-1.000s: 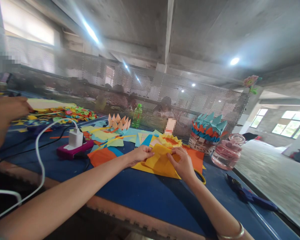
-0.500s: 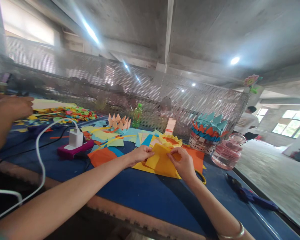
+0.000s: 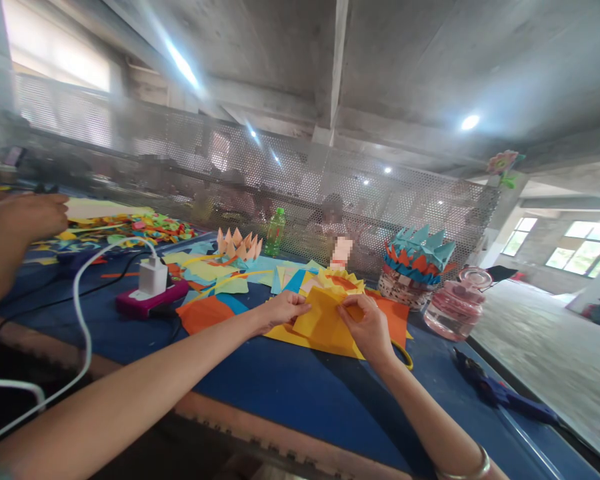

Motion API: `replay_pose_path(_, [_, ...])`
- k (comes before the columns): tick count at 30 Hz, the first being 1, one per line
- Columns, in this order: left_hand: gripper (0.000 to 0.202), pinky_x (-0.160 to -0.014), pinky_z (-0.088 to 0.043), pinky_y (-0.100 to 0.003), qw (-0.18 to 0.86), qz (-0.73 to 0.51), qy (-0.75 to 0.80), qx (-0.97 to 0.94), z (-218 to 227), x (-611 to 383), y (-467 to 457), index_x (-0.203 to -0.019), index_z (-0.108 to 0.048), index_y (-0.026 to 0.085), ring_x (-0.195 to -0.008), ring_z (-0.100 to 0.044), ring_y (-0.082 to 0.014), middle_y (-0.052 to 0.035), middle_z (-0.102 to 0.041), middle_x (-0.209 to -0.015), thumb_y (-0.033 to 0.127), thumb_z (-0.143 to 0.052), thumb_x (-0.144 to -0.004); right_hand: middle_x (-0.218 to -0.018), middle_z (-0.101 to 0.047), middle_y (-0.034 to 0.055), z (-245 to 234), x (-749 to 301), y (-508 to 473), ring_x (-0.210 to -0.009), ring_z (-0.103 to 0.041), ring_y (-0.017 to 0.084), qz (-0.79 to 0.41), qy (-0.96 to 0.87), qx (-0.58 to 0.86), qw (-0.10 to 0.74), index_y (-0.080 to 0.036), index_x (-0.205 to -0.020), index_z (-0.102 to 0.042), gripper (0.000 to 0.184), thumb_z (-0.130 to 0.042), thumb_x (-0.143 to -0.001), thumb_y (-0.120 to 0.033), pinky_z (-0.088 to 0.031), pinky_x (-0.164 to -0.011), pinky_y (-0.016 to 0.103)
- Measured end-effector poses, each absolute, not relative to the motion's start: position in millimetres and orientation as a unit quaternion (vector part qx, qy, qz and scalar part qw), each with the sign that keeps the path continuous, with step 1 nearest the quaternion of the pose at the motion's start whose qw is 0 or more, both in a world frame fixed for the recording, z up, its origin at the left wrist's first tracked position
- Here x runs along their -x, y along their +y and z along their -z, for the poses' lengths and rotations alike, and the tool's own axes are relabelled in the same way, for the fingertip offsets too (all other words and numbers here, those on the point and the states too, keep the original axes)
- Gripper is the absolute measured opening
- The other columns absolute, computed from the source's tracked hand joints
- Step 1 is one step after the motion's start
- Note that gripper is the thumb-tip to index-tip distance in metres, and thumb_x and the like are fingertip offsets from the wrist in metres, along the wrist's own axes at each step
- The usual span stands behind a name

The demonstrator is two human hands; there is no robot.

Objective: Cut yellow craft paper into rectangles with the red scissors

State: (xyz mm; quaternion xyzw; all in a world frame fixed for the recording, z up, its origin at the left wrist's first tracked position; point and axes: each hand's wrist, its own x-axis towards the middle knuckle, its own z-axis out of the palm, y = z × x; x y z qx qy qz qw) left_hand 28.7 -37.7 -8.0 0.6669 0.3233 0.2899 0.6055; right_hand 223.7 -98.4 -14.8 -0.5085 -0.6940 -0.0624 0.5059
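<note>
My left hand [image 3: 283, 311] pinches the left edge of a small yellow sheet of paper [image 3: 320, 319]. On its right edge, the thumb and fingers of my right hand [image 3: 366, 325] are closed too. The sheet is held up over a larger yellow sheet [image 3: 285, 335] lying on the blue table [image 3: 280, 387]. Just behind it sits a yellow and orange pointed paper piece [image 3: 341, 281]. An orange sheet [image 3: 396, 320] lies beside my right hand, and a yellow loop handle [image 3: 404, 355] shows near that wrist.
A glue gun [image 3: 505, 393] lies at right, near a pink glass jar [image 3: 453, 310] and a basket with folded paper points [image 3: 413, 287]. Left are a purple power strip [image 3: 153, 300] with white charger, a peach paper crown [image 3: 239, 247], a green bottle [image 3: 276, 232] and another person's hand [image 3: 27, 217].
Both hands keep hold of the small yellow sheet, with barely any movement. The person standing in the far right background is out of sight now.
</note>
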Motion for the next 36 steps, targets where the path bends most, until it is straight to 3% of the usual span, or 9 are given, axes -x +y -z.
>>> replay_pose_path(8, [0.036, -0.048, -0.028, -0.022, 0.590, -0.287, 0.319, -0.684, 7.8, -28.1, -37.4, -0.058, -0.052, 0.014, -0.045, -0.037, -0.0054, 0.0049, -0.047, -0.049, 0.046, -0.069, -0.063, -0.081, -0.064, 0.0035, 16.1, -224.2, -98.1, -0.082, -0.058, 0.021, 0.052, -0.685, 0.530, 0.498, -0.020, -0.075, -0.057, 0.008, -0.058, -0.077, -0.028, -0.043, -0.077, 0.033])
replay_pose_path(20, [0.040, -0.051, -0.031, -0.023, 0.598, -0.281, 0.329, -0.675, 9.3, -28.2, -36.7, -0.061, -0.057, 0.013, -0.049, -0.046, -0.0082, 0.0006, -0.055, -0.055, 0.051, -0.069, -0.062, -0.080, -0.065, 0.0050, 15.2, -225.2, -98.7, -0.081, -0.059, 0.021, 0.059, -0.675, 0.554, 0.484, -0.020, -0.075, -0.057, 0.015, -0.055, -0.079, -0.034, -0.044, -0.076, 0.033])
replay_pose_path(28, [0.048, -0.049, -0.029, -0.022, 0.589, -0.274, 0.317, -0.691, 8.8, -27.8, -38.3, -0.059, -0.054, 0.014, -0.046, -0.043, -0.0071, 0.0029, -0.051, -0.050, 0.060, -0.067, -0.059, -0.078, -0.065, 0.0046, 15.4, -225.5, -98.9, -0.079, -0.059, 0.021, 0.049, -0.672, 0.568, 0.473, -0.020, -0.074, -0.057, 0.017, -0.053, -0.080, -0.035, -0.043, -0.072, 0.032])
replay_pose_path(36, [0.047, -0.049, -0.027, -0.023, 0.585, -0.279, 0.320, -0.691, 8.4, -27.8, -39.2, -0.058, -0.053, 0.014, -0.045, -0.040, -0.0068, 0.0036, -0.048, -0.049, 0.059, -0.067, -0.060, -0.078, -0.066, 0.0043, 15.5, -226.0, -99.7, -0.079, -0.060, 0.021, 0.051, -0.668, 0.573, 0.472, -0.020, -0.074, -0.058, 0.016, -0.054, -0.080, -0.035, -0.043, -0.072, 0.032])
